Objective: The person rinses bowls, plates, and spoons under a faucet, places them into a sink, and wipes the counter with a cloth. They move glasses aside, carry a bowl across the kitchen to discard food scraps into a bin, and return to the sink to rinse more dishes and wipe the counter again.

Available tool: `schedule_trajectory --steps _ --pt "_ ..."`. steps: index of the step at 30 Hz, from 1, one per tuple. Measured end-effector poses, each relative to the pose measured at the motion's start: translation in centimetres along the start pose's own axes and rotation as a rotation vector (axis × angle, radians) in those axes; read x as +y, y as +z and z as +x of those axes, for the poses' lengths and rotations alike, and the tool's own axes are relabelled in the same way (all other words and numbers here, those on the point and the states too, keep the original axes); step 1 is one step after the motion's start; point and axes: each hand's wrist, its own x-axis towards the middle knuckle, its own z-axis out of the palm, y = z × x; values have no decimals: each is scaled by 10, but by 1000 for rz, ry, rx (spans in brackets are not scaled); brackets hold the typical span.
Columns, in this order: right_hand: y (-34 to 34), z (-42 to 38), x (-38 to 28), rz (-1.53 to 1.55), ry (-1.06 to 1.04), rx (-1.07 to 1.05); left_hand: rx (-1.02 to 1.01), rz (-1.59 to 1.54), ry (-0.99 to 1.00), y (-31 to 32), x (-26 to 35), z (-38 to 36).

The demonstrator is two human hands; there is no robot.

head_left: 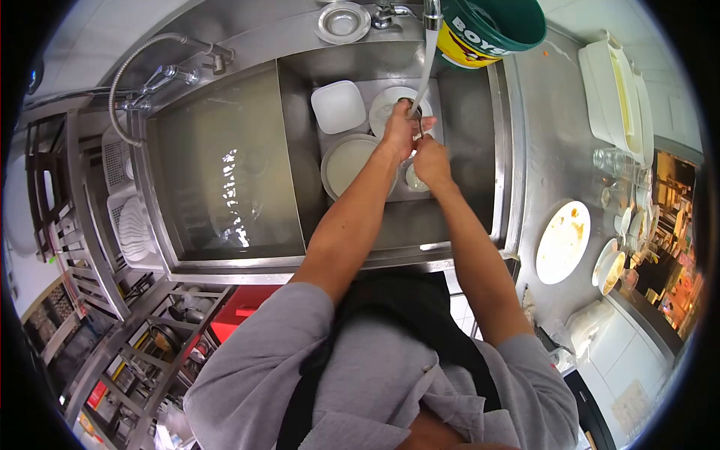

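My left hand (403, 129) and my right hand (432, 161) are close together over the right sink basin, under the running water (426, 71) from the tap (433, 15). Between them is a thin metal utensil (421, 129), perhaps a spoon; its kind is hard to make out. My right hand is closed round its lower end, and my left fingers curl about its upper part. Below the hands lie a white plate (382, 105) and a small bowl (414, 178). A white square dish (337, 107) and a round pan or bowl of cloudy liquid (349, 166) lie to the left.
The left basin (217, 172) holds cloudy water. A green bucket (517, 26) stands behind the right basin, near a metal sink strainer (343, 22). On the right counter are a food-stained oval plate (562, 241), glasses (611, 160) and stacked white tubs (611, 97).
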Motion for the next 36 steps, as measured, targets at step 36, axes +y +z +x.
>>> schedule_trajectory --steps 36 --pt "-69 34 -102 769 378 234 -947 329 -366 -62 66 75"
